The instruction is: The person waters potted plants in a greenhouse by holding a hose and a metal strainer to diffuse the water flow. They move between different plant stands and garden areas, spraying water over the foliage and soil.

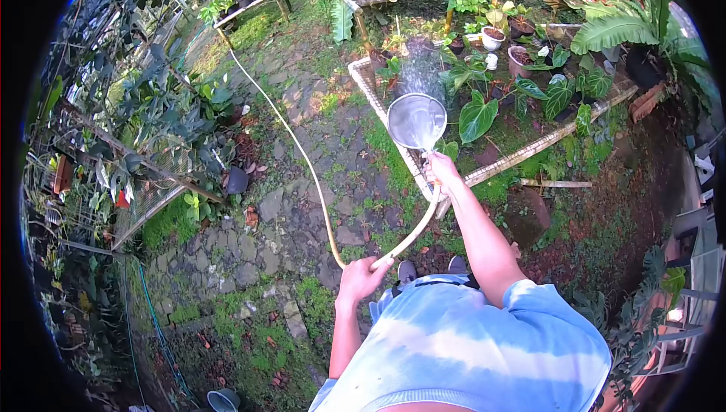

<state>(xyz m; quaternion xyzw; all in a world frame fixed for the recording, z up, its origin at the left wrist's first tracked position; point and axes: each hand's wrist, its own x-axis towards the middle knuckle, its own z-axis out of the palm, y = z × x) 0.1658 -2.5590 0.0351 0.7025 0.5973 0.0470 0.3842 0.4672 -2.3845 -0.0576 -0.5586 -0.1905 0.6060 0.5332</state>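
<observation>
My right hand (441, 171) grips the end of a yellowish garden hose (302, 156), stretched out in front of me. A round fan of water (417, 120) spreads from the hose end toward potted plants (478, 115) on a low mesh bench (529, 151). My left hand (361, 277) holds the same hose lower down, close to my body. The hose loops from my hands across the stone path (291, 185) and runs away to the upper left. My blue and white shirt and shoe tips show at the bottom.
Big-leaved plants in pots (493, 38) stand on the bench ahead. A wire rack with plants (155, 178) lines the left side. A grey pot (224, 400) lies near the bottom, a dark pot (236, 181) beside the path. Mossy stones cover the ground.
</observation>
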